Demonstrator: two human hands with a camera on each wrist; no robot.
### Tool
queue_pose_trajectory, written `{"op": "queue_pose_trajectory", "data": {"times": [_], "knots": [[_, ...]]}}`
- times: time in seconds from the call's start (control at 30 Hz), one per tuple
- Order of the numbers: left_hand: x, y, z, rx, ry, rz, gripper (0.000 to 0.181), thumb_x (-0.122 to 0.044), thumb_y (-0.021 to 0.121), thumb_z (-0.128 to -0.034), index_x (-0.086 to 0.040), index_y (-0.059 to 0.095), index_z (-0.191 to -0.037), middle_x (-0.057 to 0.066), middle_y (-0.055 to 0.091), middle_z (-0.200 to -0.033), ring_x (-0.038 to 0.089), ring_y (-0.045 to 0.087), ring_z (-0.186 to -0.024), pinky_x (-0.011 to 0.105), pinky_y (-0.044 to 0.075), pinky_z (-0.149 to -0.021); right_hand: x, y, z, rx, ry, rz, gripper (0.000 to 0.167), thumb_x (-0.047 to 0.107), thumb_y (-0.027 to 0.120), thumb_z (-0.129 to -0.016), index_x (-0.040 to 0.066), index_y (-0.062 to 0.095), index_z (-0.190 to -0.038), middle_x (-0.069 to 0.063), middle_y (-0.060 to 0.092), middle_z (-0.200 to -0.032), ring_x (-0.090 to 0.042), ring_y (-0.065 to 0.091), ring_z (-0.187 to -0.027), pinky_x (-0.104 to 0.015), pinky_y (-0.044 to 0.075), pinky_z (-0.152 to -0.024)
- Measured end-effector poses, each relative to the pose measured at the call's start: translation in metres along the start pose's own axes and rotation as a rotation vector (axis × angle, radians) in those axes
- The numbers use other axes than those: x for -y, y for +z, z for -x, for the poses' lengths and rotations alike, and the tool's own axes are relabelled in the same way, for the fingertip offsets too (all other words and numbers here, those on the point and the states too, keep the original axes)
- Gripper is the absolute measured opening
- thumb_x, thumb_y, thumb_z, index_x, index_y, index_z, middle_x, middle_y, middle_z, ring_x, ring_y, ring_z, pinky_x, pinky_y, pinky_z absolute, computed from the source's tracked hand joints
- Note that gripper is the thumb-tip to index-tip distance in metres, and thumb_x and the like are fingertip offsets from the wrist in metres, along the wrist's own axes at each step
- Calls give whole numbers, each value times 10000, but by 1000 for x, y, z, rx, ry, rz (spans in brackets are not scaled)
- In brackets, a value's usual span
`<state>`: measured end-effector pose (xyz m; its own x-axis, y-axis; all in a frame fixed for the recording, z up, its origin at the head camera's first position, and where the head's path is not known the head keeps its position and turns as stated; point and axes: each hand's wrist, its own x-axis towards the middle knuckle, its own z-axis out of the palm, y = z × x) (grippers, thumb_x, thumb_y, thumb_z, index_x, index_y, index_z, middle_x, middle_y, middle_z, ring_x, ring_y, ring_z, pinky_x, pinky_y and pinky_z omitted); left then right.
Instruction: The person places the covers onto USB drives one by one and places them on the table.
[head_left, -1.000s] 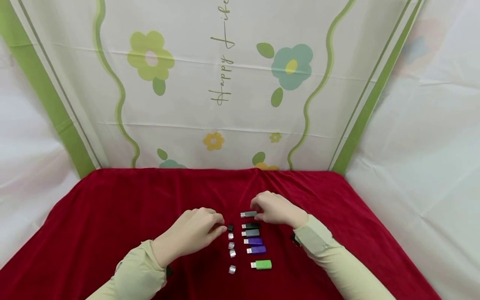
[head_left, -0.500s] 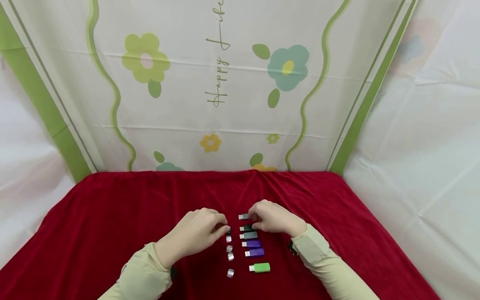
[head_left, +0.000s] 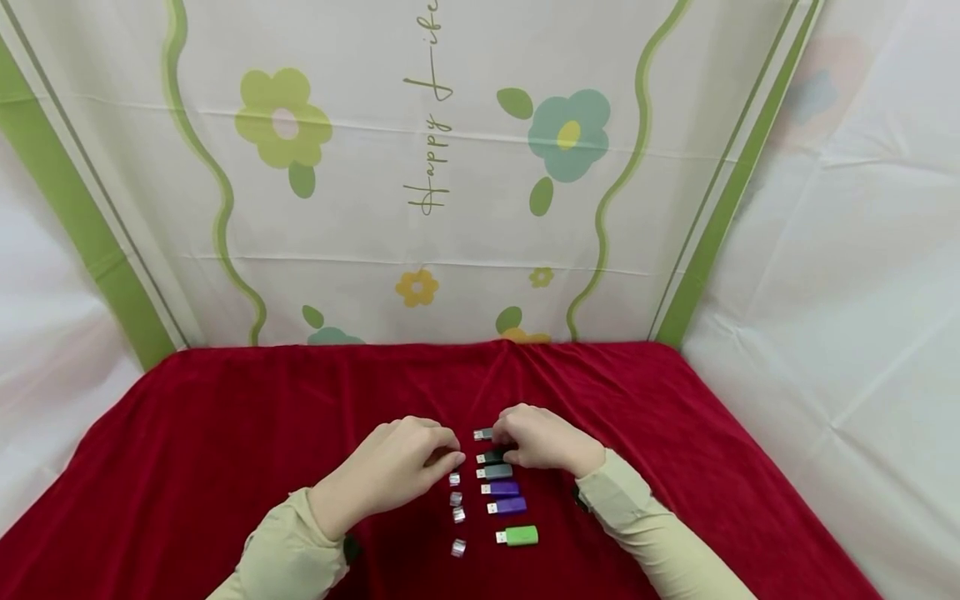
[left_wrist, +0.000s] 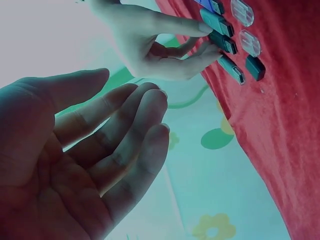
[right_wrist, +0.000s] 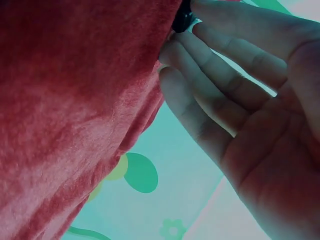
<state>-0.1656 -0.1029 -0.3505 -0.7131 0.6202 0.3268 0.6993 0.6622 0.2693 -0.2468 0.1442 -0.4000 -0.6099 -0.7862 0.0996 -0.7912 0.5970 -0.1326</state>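
Observation:
My right hand [head_left: 547,440] reaches in from the right, its thumb and fingers closing on the rear end of a black USB stick [head_left: 488,458] on the red cloth. In the left wrist view, this black stick [left_wrist: 223,43] lies between the right hand's thumb and fingertips. A grey USB stick [head_left: 482,434] lies just beyond it, partly behind the fingers. My left hand [head_left: 397,462] hovers left of the sticks, fingers loosely bent and holding nothing. A small black cap [left_wrist: 255,67] sits on the cloth near it, hidden in the head view.
Nearer me lie another grey stick [head_left: 495,472], two purple sticks [head_left: 504,489] and a green stick [head_left: 517,536]. Several clear caps [head_left: 458,515] form a column to their left. A patterned white curtain [head_left: 360,208] rises behind the red cloth [head_left: 225,433].
My right hand has come down from the far grey stick toward me, onto the black one. The left hand has shifted slightly right, over the black cap. The head view has drifted a little.

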Motion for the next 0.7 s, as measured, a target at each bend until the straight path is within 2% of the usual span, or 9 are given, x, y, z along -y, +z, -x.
{"op": "queue_pose_trajectory", "data": {"times": [0.3, 0.5, 0.7], "knots": [[-2, -4, 4, -11, 9, -3, 89, -254, 698, -930, -185, 740, -894, -162, 638, -825, 11, 553, -726, 219, 485, -606, 6, 1, -1, 18, -37, 25, 198, 49, 823, -774, 144, 748, -929, 106, 648, -906, -36, 569, -826, -227, 498, -733], [-3, -5, 3, 5, 9, 8, 101, -262, 692, -934, -183, 738, -891, -152, 641, -821, 51, 584, -731, 221, 483, -602, 7, 1, -1, 0, -62, 32, 215, 18, 834, -749, 166, 736, -871, 129, 649, -851, -15, 561, -777, -210, 491, -695], [-3, -6, 2, 18, -2, 14, 91, -252, 700, -928, -179, 746, -899, -143, 633, -811, 9, 544, -692, 215, 471, -582, 6, 0, 0, -23, -97, 103, 201, 14, 817, -744, 163, 694, -798, 102, 597, -782, -48, 541, -720, -208, 472, -638]]}}
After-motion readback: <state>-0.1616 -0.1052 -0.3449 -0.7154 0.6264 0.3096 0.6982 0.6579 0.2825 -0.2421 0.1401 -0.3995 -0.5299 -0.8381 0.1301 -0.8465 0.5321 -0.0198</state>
